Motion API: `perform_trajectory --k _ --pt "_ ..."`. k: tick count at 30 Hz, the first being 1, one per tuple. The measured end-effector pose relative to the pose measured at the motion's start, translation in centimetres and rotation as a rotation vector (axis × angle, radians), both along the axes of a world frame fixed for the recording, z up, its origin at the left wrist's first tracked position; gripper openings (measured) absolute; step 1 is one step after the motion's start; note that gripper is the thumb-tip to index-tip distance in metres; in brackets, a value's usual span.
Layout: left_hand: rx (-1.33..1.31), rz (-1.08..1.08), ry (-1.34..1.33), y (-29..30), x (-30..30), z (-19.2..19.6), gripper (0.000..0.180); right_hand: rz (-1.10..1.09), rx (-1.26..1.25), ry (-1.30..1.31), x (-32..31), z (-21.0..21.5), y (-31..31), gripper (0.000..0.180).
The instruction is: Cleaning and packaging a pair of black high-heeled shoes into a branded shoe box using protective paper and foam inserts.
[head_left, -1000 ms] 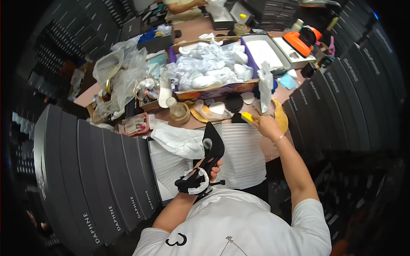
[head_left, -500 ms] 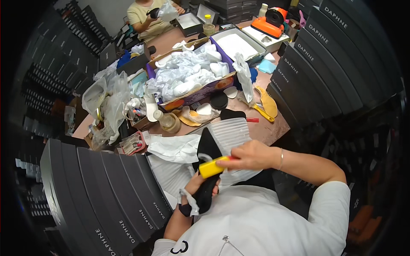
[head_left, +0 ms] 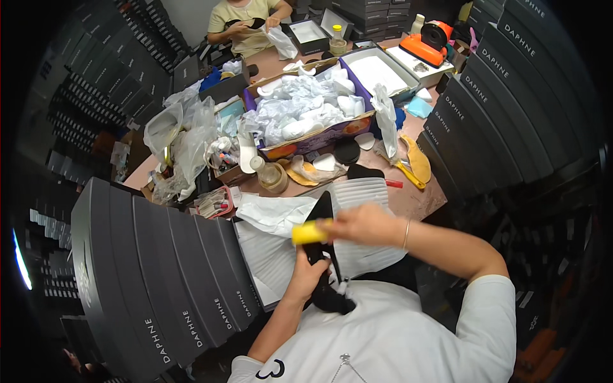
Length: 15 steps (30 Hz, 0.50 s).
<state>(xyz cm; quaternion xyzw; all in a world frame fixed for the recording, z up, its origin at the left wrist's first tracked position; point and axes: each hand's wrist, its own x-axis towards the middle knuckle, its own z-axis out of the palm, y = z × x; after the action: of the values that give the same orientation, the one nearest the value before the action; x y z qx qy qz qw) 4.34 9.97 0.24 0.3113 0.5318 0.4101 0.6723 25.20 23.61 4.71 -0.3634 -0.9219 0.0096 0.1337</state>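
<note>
My left hand (head_left: 306, 276) is wrapped round a black pointed shoe (head_left: 326, 205), its toe tilted up and away from me. The shoe's back end lies near my white shirt, with a pale strip of wrapping on it. In my right hand (head_left: 367, 225), slightly blurred, is a yellow block-shaped tool (head_left: 309, 233), held over the shoe; the tool's exact kind does not show. Beneath my hands spreads ribbed white padding (head_left: 361, 193), and a crumpled white sheet (head_left: 278, 214) lies on its left part.
A purple-edged carton (head_left: 317, 138) full of white paper stuffing stands mid-table. Nearby are a glass jar (head_left: 273, 178), a yellow-handled brush (head_left: 410, 174) and plastic bags (head_left: 195, 137). Dark shoe boxes (head_left: 153, 274) are stacked left and right. Across the table, a person (head_left: 249, 25) handles a dark item.
The shoe has turned, its back end swinging right toward my shirt. The yellow tool has risen a little along it toward the toe. My view has shifted slightly.
</note>
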Motion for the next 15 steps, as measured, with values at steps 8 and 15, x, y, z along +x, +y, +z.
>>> perform_trajectory --k 8,15 --pt "-0.029 -0.016 -0.072 -1.8 -0.6 0.5 0.087 -0.059 -0.180 -0.165 -1.5 -0.9 0.9 0.031" --pt "0.255 -0.139 0.082 0.0 -0.9 -1.6 0.078 -0.436 -1.577 0.963 -4.6 -3.5 -0.5 0.038"
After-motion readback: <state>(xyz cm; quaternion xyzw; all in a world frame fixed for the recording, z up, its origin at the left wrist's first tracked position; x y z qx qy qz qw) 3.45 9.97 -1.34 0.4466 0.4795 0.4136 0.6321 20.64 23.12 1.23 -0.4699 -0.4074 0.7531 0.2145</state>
